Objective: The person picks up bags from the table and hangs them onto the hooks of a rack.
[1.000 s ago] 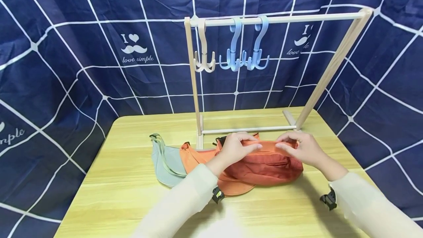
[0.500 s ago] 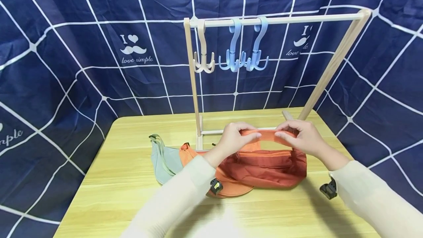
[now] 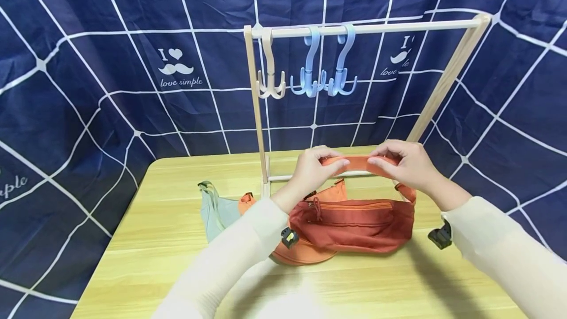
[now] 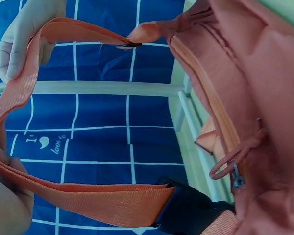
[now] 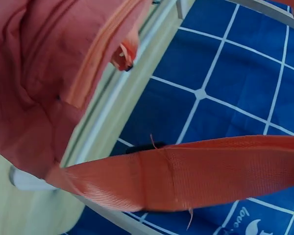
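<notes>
A rust-red waist bag (image 3: pixel 354 228) with an orange zip stands on the table, its orange strap (image 3: pixel 358 162) raised in a loop above it. My left hand (image 3: pixel 315 171) pinches the strap between thumb and fingers on the left. On the right, my right hand (image 3: pixel 407 166) grips the same strap a short way off. In the left wrist view, a black buckle (image 4: pixel 191 208) joins strap to bag, and a cord pull (image 4: pixel 240 152) hangs from the zip. An orange bag (image 3: pixel 305 252) lies partly hidden beneath the red one. Left of it lies a pale green bag (image 3: pixel 217 215).
Behind the bags stands a wooden rack (image 3: pixel 431 100) with a top rail (image 3: pixel 398 27). One beige hook hanger (image 3: pixel 270 70) and two blue hook hangers (image 3: pixel 310 63) hang from it. A navy gridded curtain (image 3: pixel 177 112) encloses the wooden table (image 3: pixel 168 201).
Both hands have risen with the strap, drawing it up away from the bag into an open loop. The red bag has shifted slightly and its zip side now shows more.
</notes>
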A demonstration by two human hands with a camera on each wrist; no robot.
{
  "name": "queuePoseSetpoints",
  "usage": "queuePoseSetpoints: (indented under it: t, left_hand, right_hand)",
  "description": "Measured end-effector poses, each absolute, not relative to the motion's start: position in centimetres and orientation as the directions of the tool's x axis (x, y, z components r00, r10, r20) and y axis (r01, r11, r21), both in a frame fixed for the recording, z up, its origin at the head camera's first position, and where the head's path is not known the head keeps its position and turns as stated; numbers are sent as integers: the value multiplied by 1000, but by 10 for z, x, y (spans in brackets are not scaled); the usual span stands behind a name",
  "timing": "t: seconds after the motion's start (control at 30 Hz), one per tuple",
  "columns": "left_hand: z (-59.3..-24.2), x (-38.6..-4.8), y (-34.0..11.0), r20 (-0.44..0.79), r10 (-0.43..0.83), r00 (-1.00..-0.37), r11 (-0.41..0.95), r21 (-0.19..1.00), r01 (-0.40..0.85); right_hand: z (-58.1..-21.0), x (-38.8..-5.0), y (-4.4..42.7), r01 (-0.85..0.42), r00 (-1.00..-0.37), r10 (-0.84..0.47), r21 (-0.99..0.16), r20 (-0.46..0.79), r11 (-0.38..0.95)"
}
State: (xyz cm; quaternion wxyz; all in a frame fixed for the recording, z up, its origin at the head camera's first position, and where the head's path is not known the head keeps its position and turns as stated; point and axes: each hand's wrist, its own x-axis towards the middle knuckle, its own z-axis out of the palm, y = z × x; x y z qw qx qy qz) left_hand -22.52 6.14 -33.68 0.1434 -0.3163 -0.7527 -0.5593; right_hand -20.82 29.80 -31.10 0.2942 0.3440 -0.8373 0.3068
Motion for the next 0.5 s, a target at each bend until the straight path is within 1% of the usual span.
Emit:
queuePoseSetpoints:
  t: [0.2, 0.5]
  left_hand:
    - [-322, -229, 61, 585, 293, -756, 178, 743, 645]
    - [-302, -236, 61, 590, 250, -767, 193, 746, 637]
  right_hand:
    - [-293, -214, 296, -774, -556, -413, -269, 721, 574]
    - [-268, -223, 291, -769, -551, -419, -244, 722, 591]
